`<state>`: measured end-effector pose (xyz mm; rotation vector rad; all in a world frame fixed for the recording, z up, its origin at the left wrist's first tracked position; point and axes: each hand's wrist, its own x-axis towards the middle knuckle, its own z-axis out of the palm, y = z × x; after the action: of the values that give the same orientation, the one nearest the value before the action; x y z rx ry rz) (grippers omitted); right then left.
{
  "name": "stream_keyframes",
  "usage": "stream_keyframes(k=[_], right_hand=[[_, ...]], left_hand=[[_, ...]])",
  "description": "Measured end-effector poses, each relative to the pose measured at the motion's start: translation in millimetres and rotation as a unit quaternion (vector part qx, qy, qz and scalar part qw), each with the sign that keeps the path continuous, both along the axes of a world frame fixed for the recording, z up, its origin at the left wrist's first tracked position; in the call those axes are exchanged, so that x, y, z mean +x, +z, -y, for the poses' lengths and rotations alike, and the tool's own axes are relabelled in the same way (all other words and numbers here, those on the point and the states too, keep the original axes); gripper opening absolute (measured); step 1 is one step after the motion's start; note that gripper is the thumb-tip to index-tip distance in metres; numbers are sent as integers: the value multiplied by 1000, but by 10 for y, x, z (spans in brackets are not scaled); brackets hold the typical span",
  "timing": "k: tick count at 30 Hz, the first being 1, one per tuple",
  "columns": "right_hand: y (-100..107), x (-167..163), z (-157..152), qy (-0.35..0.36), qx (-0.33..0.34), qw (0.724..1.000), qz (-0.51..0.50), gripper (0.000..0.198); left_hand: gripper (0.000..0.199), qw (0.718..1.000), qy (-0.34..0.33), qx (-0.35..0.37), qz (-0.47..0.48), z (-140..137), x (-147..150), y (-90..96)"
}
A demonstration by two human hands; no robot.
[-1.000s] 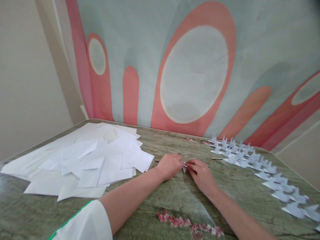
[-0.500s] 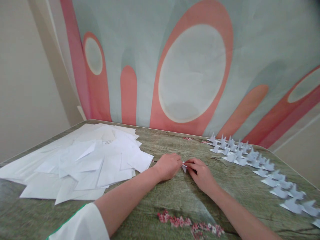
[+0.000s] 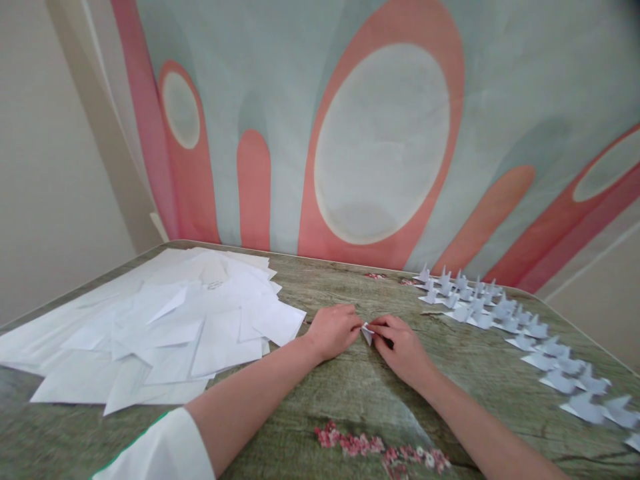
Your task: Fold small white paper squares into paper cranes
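A small folded piece of white paper (image 3: 367, 334) is between my two hands, just above or on the wooden-looking tabletop. My right hand (image 3: 401, 345) pinches it from the right with thumb and forefinger. From the other side, the bent fingers of my left hand (image 3: 336, 331) meet its left edge in a closed grip. Most of the paper is covered by my fingers; a pointed white flap shows below them. Nearest my left hand lies a loose pile of white paper sheets (image 3: 220, 343). Off to the right of my right hand stand several folded white paper cranes (image 3: 510, 320).
The table (image 3: 300, 427) has a wood-grain cover with printed pink flowers (image 3: 350, 441). Its back edge meets a backdrop (image 3: 280, 200) in pale green and coral. The cranes line the right side in slanting rows, and the paper pile spreads over the left.
Both hands stay in nearly the same place on the folded paper. Slightly more of its white flap shows between the fingers. The view has shifted a little.
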<state>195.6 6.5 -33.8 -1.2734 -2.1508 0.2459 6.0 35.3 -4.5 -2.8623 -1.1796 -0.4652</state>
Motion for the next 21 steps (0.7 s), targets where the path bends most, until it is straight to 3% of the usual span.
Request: stream_keyframes(k=[13, 21], right_hand=[[65, -51, 54, -23, 20, 995, 100, 32], [120, -81, 86, -21, 69, 990, 123, 27]], left_hand=[[21, 999, -38, 12, -34, 16, -3, 73], [22, 999, -44, 0, -28, -12, 2, 63]])
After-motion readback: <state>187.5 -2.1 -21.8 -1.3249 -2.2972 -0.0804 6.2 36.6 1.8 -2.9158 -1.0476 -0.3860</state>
